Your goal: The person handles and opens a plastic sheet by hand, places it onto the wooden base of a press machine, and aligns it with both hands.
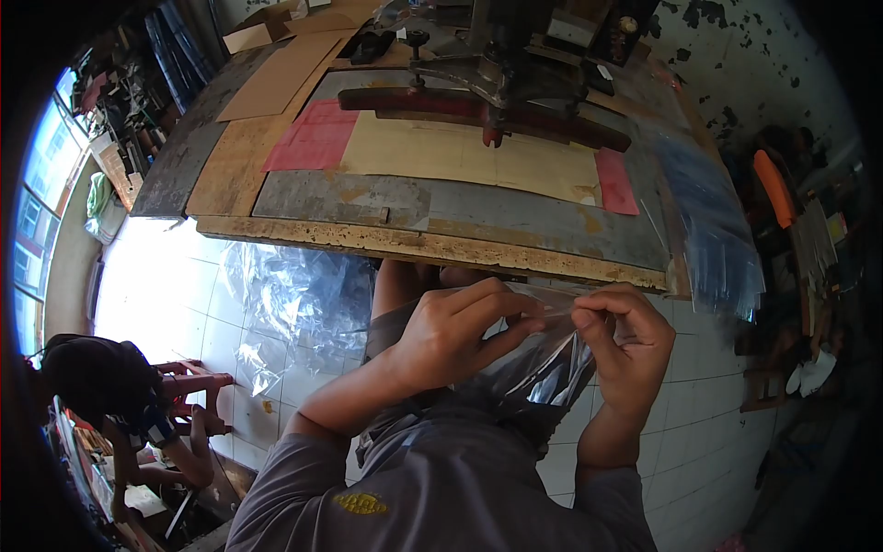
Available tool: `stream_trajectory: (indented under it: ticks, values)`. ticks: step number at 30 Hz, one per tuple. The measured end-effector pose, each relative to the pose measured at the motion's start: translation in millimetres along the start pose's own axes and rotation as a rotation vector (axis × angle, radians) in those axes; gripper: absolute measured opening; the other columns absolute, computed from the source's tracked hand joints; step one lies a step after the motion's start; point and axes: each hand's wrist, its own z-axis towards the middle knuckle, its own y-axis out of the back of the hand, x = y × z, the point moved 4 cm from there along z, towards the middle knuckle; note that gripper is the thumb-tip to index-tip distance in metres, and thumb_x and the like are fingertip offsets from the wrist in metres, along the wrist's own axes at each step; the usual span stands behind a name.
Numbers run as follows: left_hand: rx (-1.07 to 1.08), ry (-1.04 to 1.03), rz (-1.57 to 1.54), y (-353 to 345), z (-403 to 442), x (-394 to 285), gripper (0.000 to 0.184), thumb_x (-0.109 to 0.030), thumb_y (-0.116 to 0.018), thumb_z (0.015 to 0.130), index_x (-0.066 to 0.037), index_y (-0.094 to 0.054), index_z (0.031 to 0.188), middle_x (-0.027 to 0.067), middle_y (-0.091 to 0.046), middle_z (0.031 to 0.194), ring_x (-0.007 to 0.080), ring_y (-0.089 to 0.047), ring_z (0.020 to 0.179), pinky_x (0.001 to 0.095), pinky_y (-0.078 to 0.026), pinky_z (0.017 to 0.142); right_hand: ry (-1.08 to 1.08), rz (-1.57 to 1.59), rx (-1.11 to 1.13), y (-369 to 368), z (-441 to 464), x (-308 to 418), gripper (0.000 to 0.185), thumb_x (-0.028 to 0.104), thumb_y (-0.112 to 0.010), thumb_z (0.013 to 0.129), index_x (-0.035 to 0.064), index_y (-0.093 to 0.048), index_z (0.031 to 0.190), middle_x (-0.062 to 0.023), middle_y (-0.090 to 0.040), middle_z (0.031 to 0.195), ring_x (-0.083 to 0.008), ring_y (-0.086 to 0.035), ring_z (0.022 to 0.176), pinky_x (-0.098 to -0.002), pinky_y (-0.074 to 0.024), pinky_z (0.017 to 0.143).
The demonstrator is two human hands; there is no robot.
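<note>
My left hand (451,336) and right hand (636,339) pinch clear film (558,352) in front of the bench (414,241).
Thumbs and forefingers close on its upper part; the rest droops towards my lap, on my side of the bench. I judge that uneven pulling could tear it, and a loose pinch could let it slip.

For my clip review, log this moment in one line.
left hand: pinching clear plastic film | right hand: pinching same film | pink sheets: on workbench
</note>
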Motion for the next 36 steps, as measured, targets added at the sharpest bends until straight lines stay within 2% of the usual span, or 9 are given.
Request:
stream_trajectory:
  ticks: [4,8,20,23,26,29,30,33,36]
  values:
    - [0.013,-0.012,0.016,-1,-4,4,0.021,-0.010,-0.083,0.084,-0.005,-0.070,0.101,0.0022,-0.068,0.084,0.0180,-0.067,0.065,0.0321,-0.054,0.055,-0.024,0.031,0.009,0,0,-4,0.016,-0.004,-0.081,0.085,-0.0009,-0.076,0.099,-0.0066,-0.072,0.094,-0.0103,-0.062,0.084,-0.0245,-0.0473,0.076]
    - [0.126,0.012,0.059,2,-1,-1,0.020,-0.013,-0.081,0.087,-0.006,-0.071,0.102,0.0019,-0.068,0.085,0.0182,-0.068,0.065,0.0325,-0.054,0.055,-0.029,0.002,0.015,1,1,-4,0.014,-0.004,-0.080,0.085,-0.0010,-0.075,0.098,-0.0063,-0.071,0.094,-0.0108,-0.061,0.084,-0.0247,-0.0473,0.076]
    - [0.119,0.044,0.122,-6,2,1,0.020,-0.020,-0.082,0.087,-0.007,-0.068,0.090,0.0018,-0.065,0.075,0.0197,-0.068,0.064,0.0338,-0.052,0.055,0.070,-0.014,0.003,7,2,-3,0.011,-0.004,-0.077,0.087,-0.0021,-0.070,0.096,-0.0073,-0.068,0.093,-0.0128,-0.061,0.084,-0.0267,-0.0483,0.077]
    - [0.154,0.162,0.077,-2,-9,15,0.020,-0.023,-0.083,0.086,-0.008,-0.069,0.088,0.0008,-0.065,0.074,0.0204,-0.067,0.063,0.0348,-0.052,0.057,0.112,-0.035,-0.104,22,5,-5,0.009,-0.003,-0.074,0.089,-0.0028,-0.067,0.095,-0.0076,-0.066,0.093,-0.0131,-0.062,0.085,-0.0264,-0.0482,0.079]
    - [0.251,0.265,0.111,10,-25,36,0.020,-0.025,-0.083,0.086,-0.010,-0.070,0.086,-0.0001,-0.066,0.075,0.0216,-0.067,0.065,0.0348,-0.051,0.060,0.058,0.032,-0.187,45,5,-9,0.008,-0.002,-0.068,0.094,-0.0036,-0.063,0.100,-0.0081,-0.063,0.099,-0.0133,-0.062,0.088,-0.0288,-0.0539,0.083]
    - [0.213,0.435,0.075,21,-43,63,0.019,-0.020,-0.088,0.080,-0.011,-0.077,0.092,0.0017,-0.070,0.081,0.0163,-0.062,0.067,0.0326,-0.050,0.069,0.089,0.011,-0.226,70,8,-13,0.007,0.000,-0.063,0.097,-0.0028,-0.061,0.104,-0.0070,-0.060,0.100,-0.0125,-0.061,0.088,-0.0312,-0.0565,0.084]
    - [0.168,0.440,0.034,26,-41,67,0.016,-0.017,-0.086,0.082,-0.009,-0.077,0.092,0.0041,-0.073,0.087,0.0176,-0.065,0.072,0.0325,-0.051,0.067,0.105,-0.014,-0.245,78,9,-15,0.007,0.002,-0.063,0.098,-0.0024,-0.060,0.103,-0.0067,-0.059,0.100,-0.0121,-0.059,0.087,-0.0310,-0.0555,0.082]
    - [0.029,0.474,0.016,31,-47,87,0.018,-0.017,-0.086,0.082,-0.008,-0.073,0.089,0.0049,-0.069,0.085,0.0194,-0.065,0.069,0.0358,-0.052,0.075,0.127,-0.026,-0.271,93,12,-20,0.008,0.005,-0.063,0.098,-0.0013,-0.060,0.103,-0.0061,-0.058,0.099,-0.0112,-0.056,0.085,-0.0300,-0.0522,0.077]
    - [-0.153,0.283,0.117,31,-36,86,0.017,-0.012,-0.084,0.083,-0.005,-0.070,0.089,0.0065,-0.070,0.097,0.0219,-0.069,0.081,0.0336,-0.053,0.080,0.099,0.054,-0.247,98,16,-25,0.010,0.007,-0.064,0.099,-0.0006,-0.060,0.103,-0.0057,-0.058,0.100,-0.0112,-0.055,0.084,-0.0287,-0.0492,0.077]
